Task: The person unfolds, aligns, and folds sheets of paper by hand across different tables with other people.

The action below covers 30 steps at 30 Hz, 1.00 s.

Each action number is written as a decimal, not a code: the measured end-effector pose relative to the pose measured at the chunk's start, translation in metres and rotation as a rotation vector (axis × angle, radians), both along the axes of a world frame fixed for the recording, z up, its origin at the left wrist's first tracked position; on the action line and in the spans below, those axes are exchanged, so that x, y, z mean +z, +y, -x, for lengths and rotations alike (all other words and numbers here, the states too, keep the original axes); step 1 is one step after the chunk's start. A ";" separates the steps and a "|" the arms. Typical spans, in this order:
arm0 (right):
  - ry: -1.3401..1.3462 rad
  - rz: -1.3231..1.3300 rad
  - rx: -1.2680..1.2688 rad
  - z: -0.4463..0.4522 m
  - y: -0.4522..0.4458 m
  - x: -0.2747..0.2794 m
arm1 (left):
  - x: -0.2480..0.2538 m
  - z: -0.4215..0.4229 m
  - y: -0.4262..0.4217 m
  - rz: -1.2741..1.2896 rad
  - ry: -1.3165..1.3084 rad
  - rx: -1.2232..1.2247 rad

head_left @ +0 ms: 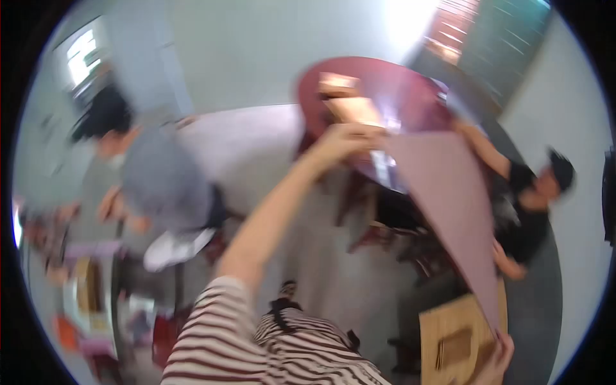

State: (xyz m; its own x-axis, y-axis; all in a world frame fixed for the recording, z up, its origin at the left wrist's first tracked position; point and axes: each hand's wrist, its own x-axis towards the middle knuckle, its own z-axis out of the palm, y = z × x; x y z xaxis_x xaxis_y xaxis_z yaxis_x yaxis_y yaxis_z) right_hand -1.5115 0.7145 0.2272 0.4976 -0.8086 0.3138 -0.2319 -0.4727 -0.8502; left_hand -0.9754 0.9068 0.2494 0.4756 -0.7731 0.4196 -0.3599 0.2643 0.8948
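A large flat mauve sheet or panel [452, 199] stretches from the round dark red table [410, 86] down to the lower right. My left hand [353, 138] is closed at its upper left corner, over the table's near edge. At its lower corner my right hand [497, 359] is closed on the edge, beside a light brown board [430, 327]. A person in a black shirt [526, 218] has both hands at the far right side of the sheet. The picture is blurred by motion.
Brown boxes or packets [356, 110] lie on the round table. Dark chairs [375, 237] stand beneath and beside it. At the left, a person in a grey shirt [163, 176] bends near a dark-haired person [106, 119]. A purple-edged table [96, 250] holds items at lower left.
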 end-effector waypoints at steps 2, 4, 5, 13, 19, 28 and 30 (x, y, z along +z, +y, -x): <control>-0.013 0.162 -0.224 -0.014 0.061 0.000 | -0.027 -0.038 -0.001 -0.008 0.100 -0.095; -0.049 0.043 -0.226 -0.054 0.086 -0.003 | -0.045 -0.068 0.007 -0.063 0.287 -0.104; -0.038 0.002 -0.206 -0.057 0.089 -0.016 | -0.055 -0.080 0.006 -0.087 0.309 -0.105; -0.031 -0.131 -0.205 -0.131 0.108 -0.066 | -0.090 -0.155 -0.024 -0.189 0.310 -0.118; -0.132 -0.206 -0.148 -0.165 0.098 -0.091 | -0.104 -0.206 -0.056 -0.225 0.282 -0.139; -0.167 -0.241 -0.147 -0.195 0.056 -0.127 | -0.090 -0.231 -0.098 -0.331 0.143 -0.058; -0.140 -0.279 -0.133 -0.202 0.050 -0.127 | -0.083 -0.235 -0.109 -0.333 0.147 -0.069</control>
State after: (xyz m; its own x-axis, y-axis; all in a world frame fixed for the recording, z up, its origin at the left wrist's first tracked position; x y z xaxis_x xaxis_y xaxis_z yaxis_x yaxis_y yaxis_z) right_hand -1.3100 0.7641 0.1001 0.3493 -0.9280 0.1292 -0.1481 -0.1909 -0.9704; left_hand -0.7402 0.7974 0.1667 0.4540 -0.8882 0.0706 -0.2127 -0.0311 0.9766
